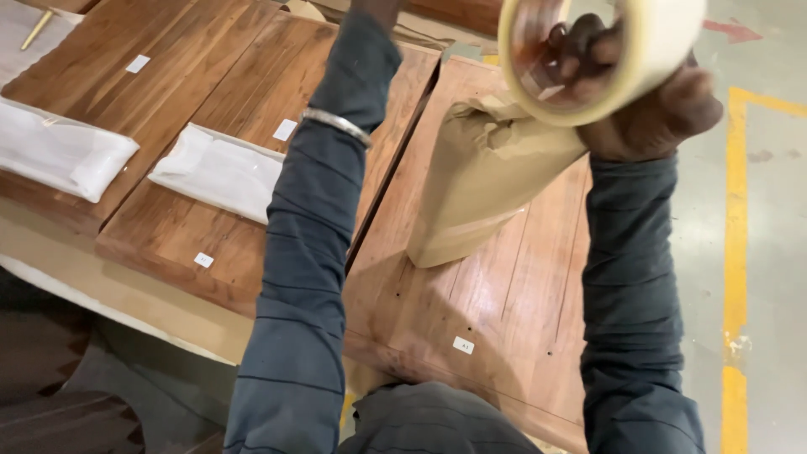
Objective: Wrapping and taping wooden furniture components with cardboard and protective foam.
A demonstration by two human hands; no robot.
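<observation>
My right hand (pixel 651 105) is raised at the top right and grips a large roll of cream tape (pixel 656 42), with fingers through its core. Just below the roll stands a tall object wrapped in brown paper (pixel 479 181), resting upright on a wooden panel (pixel 504 303). My left arm, in a grey-blue sleeve with a metal bangle (pixel 336 124) at the wrist, reaches to the top edge of the view. My left hand is cut off there and cannot be seen.
Two more wooden panels (pixel 168 76) lie to the left, each carrying a white foam-wrapped bundle (pixel 220 172) and small white labels. Brown cardboard (pixel 143 303) sits under them. Grey concrete floor with a yellow line (pixel 738 252) runs along the right.
</observation>
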